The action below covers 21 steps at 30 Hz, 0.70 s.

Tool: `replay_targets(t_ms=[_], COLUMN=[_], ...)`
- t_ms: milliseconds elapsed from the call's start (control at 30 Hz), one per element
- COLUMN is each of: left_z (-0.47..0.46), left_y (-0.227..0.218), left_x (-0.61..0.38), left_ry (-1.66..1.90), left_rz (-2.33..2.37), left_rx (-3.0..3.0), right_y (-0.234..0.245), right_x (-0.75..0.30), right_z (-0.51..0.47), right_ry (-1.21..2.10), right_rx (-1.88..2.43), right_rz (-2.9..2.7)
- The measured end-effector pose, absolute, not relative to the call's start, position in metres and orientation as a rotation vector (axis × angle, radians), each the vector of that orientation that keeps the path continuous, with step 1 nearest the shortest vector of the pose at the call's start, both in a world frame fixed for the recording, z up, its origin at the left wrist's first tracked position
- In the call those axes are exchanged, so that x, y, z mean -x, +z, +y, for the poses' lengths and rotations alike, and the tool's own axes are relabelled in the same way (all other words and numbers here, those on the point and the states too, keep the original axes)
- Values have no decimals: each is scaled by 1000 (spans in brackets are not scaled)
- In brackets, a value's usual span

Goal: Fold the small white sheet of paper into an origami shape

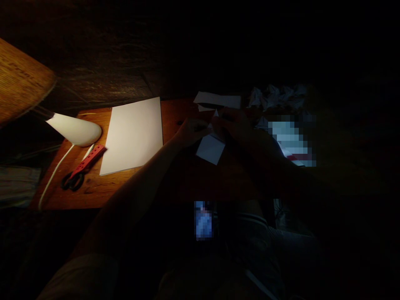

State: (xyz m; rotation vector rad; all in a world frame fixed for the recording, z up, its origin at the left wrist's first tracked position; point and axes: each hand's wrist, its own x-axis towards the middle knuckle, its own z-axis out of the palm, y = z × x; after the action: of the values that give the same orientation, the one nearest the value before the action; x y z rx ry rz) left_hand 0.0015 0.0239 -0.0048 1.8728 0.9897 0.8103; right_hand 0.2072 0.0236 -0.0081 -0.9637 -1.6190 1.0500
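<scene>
A partly folded piece of white paper [211,148] is held above the wooden table, its pointed tip upward and a flat square part hanging toward me. My left hand [194,130] grips its left side, fingers closed on the edge near the middle. From the right, my right hand [233,124] pinches the upper part just below the tip. Deep shadow hides most of the fingers of the right hand. Right behind the hands lie white paper strips [220,101]. A small folded paper piece [261,123] is to the right of my right hand.
A stack of white sheets [134,135] lies on the wooden table [103,196]. Left of it are a lamp [76,129] with a cord and scissors [73,181] partly under a red strip [90,160]. Several folded paper shapes [276,96] stand at the back right, near a bright blurred screen [290,139].
</scene>
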Motion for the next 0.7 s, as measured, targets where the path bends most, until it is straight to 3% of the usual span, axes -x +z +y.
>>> replay_targets(t_ms=[700], left_z=[24], left_y=[-1], left_x=[-3], left_ry=[841], left_rz=[974], left_rx=[-1896], right_y=[-12], right_x=[-210], right_z=[27], right_ry=[1045], right_rx=[1006], right_rz=[-1566])
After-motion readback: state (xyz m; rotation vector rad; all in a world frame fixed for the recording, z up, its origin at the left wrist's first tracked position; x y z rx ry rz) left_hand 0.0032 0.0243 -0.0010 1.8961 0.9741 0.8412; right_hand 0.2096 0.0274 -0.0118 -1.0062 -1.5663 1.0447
